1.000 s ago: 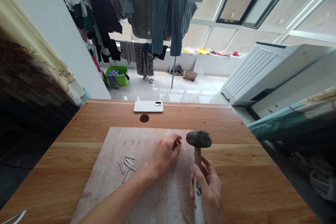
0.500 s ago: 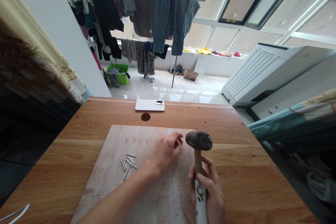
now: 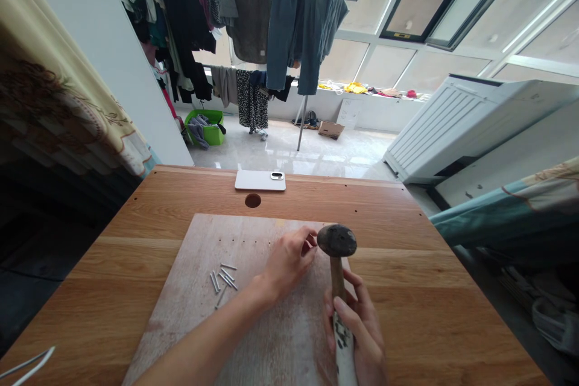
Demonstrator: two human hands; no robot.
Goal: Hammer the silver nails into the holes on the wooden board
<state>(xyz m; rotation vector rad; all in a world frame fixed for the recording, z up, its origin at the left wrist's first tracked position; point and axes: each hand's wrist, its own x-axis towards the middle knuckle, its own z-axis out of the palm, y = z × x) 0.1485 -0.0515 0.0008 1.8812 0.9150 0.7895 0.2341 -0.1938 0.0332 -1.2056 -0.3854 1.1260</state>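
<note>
My right hand [image 3: 355, 325] is wrapped round the handle of a hammer [image 3: 338, 242], whose worn dark head is raised at the top. Just left of the head, my left hand [image 3: 289, 253] rests over the wooden board [image 3: 266, 338] with its fingertips curled together in a pinch. Whatever they hold, if anything, is hidden from view. Several loose silver nails [image 3: 227, 277] lie on the board to the left of my left forearm. Behind them runs a row of small dark dots [image 3: 243, 241], too small to tell whether holes or nail heads.
The board lies on a wooden table [image 3: 429, 313]. Near the far edge are a white phone [image 3: 257, 180] and a round hole [image 3: 253, 200]. A white cable [image 3: 36, 368] shows at the lower left. Beyond stand a clothes rack [image 3: 301, 123] and green basket [image 3: 215, 134].
The hammer head has shifted a little left, closer to my left hand, and its handle tilts slightly more. My left hand keeps its pinch in nearly the same place.
</note>
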